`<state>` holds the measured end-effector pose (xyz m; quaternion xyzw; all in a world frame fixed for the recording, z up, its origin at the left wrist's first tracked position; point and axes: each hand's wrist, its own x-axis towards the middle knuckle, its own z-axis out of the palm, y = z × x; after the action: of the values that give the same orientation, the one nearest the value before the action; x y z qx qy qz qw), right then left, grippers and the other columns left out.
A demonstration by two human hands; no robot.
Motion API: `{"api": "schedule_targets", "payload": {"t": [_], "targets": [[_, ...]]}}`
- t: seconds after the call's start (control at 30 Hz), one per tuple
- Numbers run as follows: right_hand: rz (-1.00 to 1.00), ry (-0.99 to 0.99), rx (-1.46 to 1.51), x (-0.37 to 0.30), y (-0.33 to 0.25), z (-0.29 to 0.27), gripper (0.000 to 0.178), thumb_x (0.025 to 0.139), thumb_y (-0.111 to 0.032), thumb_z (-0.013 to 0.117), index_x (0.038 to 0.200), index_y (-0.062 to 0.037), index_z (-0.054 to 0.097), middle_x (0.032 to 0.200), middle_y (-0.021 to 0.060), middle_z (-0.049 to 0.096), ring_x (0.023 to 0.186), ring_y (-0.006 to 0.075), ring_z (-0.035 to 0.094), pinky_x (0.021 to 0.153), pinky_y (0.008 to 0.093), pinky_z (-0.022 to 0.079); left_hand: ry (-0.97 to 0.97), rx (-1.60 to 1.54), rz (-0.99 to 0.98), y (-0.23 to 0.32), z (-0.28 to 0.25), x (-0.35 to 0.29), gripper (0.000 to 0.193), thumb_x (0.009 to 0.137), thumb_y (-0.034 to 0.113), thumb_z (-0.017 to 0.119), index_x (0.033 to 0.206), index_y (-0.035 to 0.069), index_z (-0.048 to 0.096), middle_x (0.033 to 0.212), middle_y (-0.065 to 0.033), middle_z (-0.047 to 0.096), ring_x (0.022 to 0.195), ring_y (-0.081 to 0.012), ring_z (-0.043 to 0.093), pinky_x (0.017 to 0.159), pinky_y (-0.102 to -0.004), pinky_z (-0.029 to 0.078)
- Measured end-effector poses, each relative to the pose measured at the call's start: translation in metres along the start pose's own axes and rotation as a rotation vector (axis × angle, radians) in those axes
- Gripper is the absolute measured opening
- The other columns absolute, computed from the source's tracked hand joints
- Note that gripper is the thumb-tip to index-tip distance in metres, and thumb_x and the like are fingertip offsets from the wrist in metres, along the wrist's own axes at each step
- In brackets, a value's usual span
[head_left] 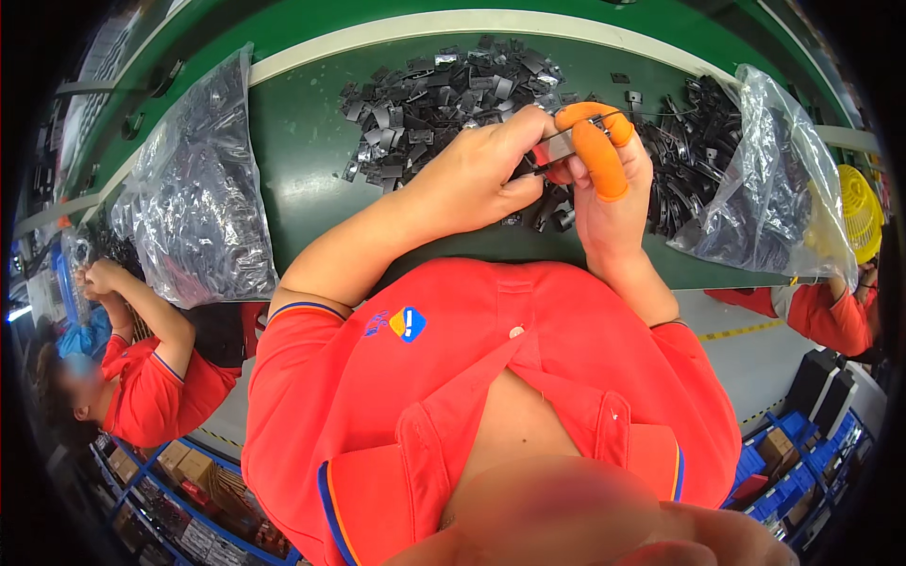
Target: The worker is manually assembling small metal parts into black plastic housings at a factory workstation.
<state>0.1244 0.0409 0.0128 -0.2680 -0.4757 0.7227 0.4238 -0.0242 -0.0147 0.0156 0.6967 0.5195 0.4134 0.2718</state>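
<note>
My left hand (481,168) and my right hand (609,189) meet above the green work table, pinching a small black plastic part (559,147) between them. The part has a flat greyish face and thin dark edges; my fingers cover much of it. Orange finger covers (600,162) sit on two digits of my right hand. Behind my left hand lies a loose heap of small flat black plastic pieces (415,108). Longer, curved black pieces (684,156) are piled to the right of my right hand.
A clear plastic bag of dark parts (198,198) lies on the left, another clear bag (769,198) on the right. A yellow basket (857,212) stands beyond it. A co-worker in red (170,377) is at the left, another (821,316) at the right. Blue shelving (226,528) stands behind me.
</note>
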Motion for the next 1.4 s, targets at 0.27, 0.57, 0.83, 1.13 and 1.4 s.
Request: {"api": "schedule_targets", "payload": {"t": [0.27,0.57,0.83,1.13,1.4], "targets": [[0.127,-0.036,0.115,0.004,-0.02,-0.001,0.018,0.086,-0.016,0.056,0.095,-0.0006,0.058,0.06,-0.0038,0.043,0.054,0.0049,0.042,0.049,0.019,0.036,-0.35,-0.878,-0.154,-0.002,-0.018,0.006,0.031,0.087,0.014,0.054,0.112,-0.002,0.046,0.105,-0.0103,0.056,0.102,-0.0159,0.053,0.088,-0.028,0.041],[0.068,-0.215,-0.035,0.025,-0.014,-0.014,0.033,0.09,-0.025,0.051,0.107,0.0021,0.056,0.067,-0.0018,0.05,0.058,0.0056,0.044,0.055,0.0181,0.036,-0.113,-0.886,-0.197,0.0,-0.021,0.002,0.025,0.093,0.012,0.043,0.111,-0.004,0.046,0.1,-0.0132,0.06,0.089,-0.0194,0.061,0.08,-0.0296,0.047],[-0.118,0.094,-1.107,0.094,-0.016,-0.118,0.025,0.088,-0.017,0.051,0.107,-0.0016,0.058,0.087,0.0041,0.06,0.079,0.0119,0.055,0.073,0.023,0.043,0.301,-1.558,0.172,-0.024,-0.076,0.01,0.037,0.092,0.02,0.046,0.12,-0.004,0.039,0.096,-0.0072,0.052,0.087,-0.0166,0.055,0.079,-0.0351,0.049],[-0.283,-0.021,-1.641,0.119,0.022,-0.133,0.024,0.079,-0.014,0.062,0.099,-0.0017,0.06,0.096,0.0144,0.062,0.083,0.025,0.061,0.073,0.0312,0.048,0.518,-1.269,0.138,-0.017,-0.072,0.01,0.033,0.09,0.019,0.048,0.116,-0.002,0.043,0.095,-0.0136,0.058,0.084,-0.0213,0.06,0.081,-0.0384,0.049],[-0.127,0.088,-0.607,0.081,-0.017,-0.062,0.025,0.084,-0.008,0.058,0.106,0.0028,0.057,0.095,0.0086,0.062,0.085,0.0144,0.059,0.079,0.0252,0.044,0.387,-0.738,0.106,-0.007,-0.024,0.013,0.026,0.09,0.007,0.048,0.113,-0.003,0.043,0.1,-0.0136,0.058,0.092,-0.0183,0.058,0.086,-0.0316,0.046]]}}
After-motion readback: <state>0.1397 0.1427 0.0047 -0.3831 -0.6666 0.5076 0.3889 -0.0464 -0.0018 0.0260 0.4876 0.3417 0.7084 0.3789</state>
